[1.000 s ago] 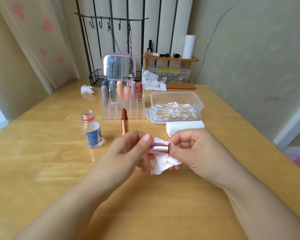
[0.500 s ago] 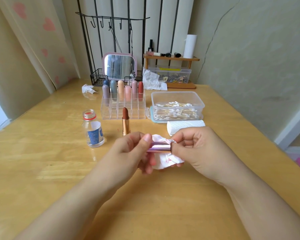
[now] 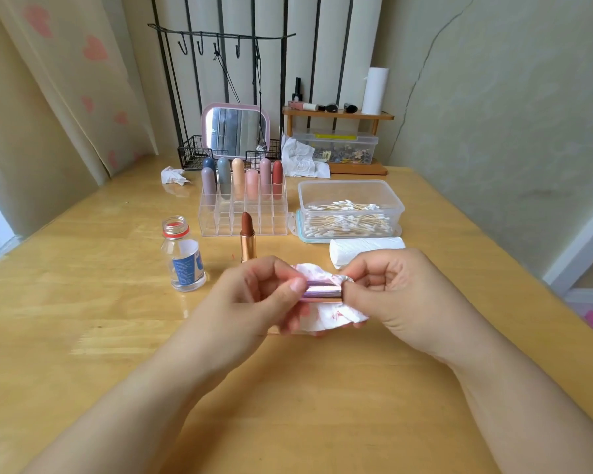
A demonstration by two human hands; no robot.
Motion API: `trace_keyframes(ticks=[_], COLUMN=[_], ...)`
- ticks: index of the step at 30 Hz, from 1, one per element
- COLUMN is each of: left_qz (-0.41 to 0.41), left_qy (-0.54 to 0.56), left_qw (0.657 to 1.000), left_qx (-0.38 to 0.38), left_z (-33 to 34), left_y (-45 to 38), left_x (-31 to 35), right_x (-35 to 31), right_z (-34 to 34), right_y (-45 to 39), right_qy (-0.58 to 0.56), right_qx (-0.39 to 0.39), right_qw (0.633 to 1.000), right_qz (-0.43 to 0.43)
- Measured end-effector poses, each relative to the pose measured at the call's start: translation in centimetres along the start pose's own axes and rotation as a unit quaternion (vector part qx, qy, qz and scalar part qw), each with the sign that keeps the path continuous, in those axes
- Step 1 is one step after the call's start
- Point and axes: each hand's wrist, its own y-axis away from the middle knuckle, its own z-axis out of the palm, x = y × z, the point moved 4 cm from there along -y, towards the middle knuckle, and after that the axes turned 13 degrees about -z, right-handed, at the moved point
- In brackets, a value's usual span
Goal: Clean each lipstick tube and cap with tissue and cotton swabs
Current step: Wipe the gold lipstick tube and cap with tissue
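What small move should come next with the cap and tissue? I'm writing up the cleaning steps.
Probably turn the metallic pink cap a little inside the stained tissue: the left hand pinches one end, and the right hand presses tissue round the other.

Two hands work above the wooden table (image 3: 83,336): a left hand (image 3: 254,299) and a right hand (image 3: 391,295). Between them are one shiny pink cap (image 3: 322,291) and one stained tissue (image 3: 329,316). One open lipstick (image 3: 247,237) stands near the middle. Six capped lipsticks (image 3: 238,179) stand in one clear organizer (image 3: 243,217). Toward the far edge are one box of cotton swabs (image 3: 350,208), too many to count, one tissue roll (image 3: 363,248), one small bottle (image 3: 183,256), one mirror (image 3: 236,131) and two crumpled tissues (image 3: 173,175).
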Motion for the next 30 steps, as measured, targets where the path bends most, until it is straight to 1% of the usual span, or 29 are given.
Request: trace_keyframes(ticks=[3,5,7,9,11,13,15,16,18,20,21,23,25,26,27,28,29,30], left_qz=[0.024,0.001,-0.042,-0.058,-0.036,-0.002,0.015,0.013,0.003,-0.016,-0.027,-0.039,-0.035,-0.032,-0.032,-0.038,-0.046,-0.051], left_qy=[0.039,0.041,0.029,0.002,-0.018,-0.003,0.006,0.004,-0.023,-0.057,-0.073,-0.121,-0.179,-0.198,-0.208,-0.215,-0.228,-0.248], left_qw=[0.999,0.999,0.999,0.998,0.999,1.0,1.0,1.0,0.997,0.991,0.987,0.978,0.965,0.96,0.958,0.956,0.953,0.947], left_qx=[-0.006,0.0,0.001,-0.002,-0.002,0.0,0.007,0.02,0.069,0.12,0.139,0.164,0.188,0.195,0.197,0.195,0.195,0.197], left_z=[0.0,0.1,0.2,0.2,0.1,-0.1,-0.1,-0.2,-0.7,-1.5,-1.8,-2.1,-2.0,-1.9,-1.8,-1.8,-1.8,-1.9], left_y=[0.0,0.0,-0.1,-0.1,-0.1,0.0,0.0,-0.1,-0.3,-0.4,-0.4,-0.3,-0.1,0.1,0.2,0.3,0.3,0.3], left_x=[0.1,0.0,-0.3,-0.4,-0.2,0.0,0.0,-0.1,-0.4,-0.5,-0.5,-0.3,0.1,0.3,0.4,0.5,0.4,0.4], right_x=[0.1,0.2,0.4,0.5,0.5,0.4,0.6,0.8,1.5,2.0,2.1,1.9,1.6,1.8,2.3,3.2,4.1,5.1], right_z=[-0.2,-0.3,0.0,0.3,0.3,0.2,0.2,0.2,-0.3,-1.6,-2.3,-2.8,-2.1,-1.6,-1.0,-0.4,0.2,0.7], right_y=[-0.1,-0.1,0.0,0.0,0.0,0.0,-0.1,-0.1,-0.3,-0.3,-0.4,-0.4,-0.6,-0.8,-1.2,-1.7,-2.1,-2.3], right_qy=[-0.011,-0.009,0.003,0.015,0.019,0.003,-0.018,-0.026,-0.02,0.032,0.081,0.192,0.288,0.327,0.357,0.387,0.421,0.466], right_qx=[0.01,0.01,0.003,-0.002,-0.001,0.004,0.015,0.028,0.073,0.133,0.154,0.165,0.151,0.142,0.124,0.094,0.051,0.012], right_qw=[1.0,1.0,1.0,1.0,1.0,1.0,1.0,0.999,0.996,0.99,0.985,0.965,0.933,0.916,0.904,0.897,0.89,0.875], right_qz=[0.006,0.006,0.002,-0.001,-0.001,0.006,0.021,0.03,0.043,0.03,0.011,-0.06,-0.152,-0.185,-0.199,-0.19,-0.165,-0.127])
